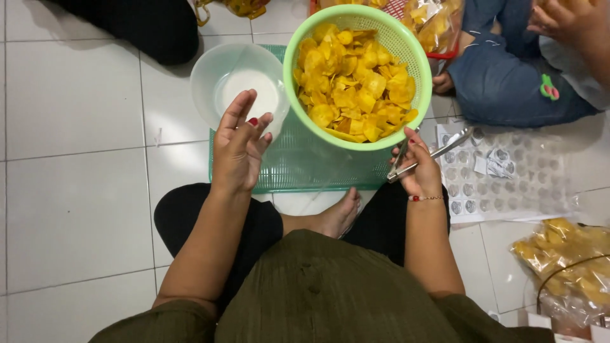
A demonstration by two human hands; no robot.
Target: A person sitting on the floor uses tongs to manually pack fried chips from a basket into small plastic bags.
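A light green colander basket (419,60) full of yellow chips (352,82) sits on a flat green mesh tray (298,168) on the tiled floor. Left of it stands a clear plastic bowl (210,70), and my left hand (238,149) hovers open over its near rim, fingers spread, holding nothing. My right hand (419,171) is just below the basket's right edge, closed around metal tongs (438,152) that point up and to the right. My crossed legs and one bare foot (337,216) lie below the tray.
A sheet of round stickers (508,178) lies to the right. Bags of yellow chips (565,254) lie at the lower right and more at the top (438,22). Another person in jeans (508,76) sits at the upper right. A dark shape (146,25) is at the top left.
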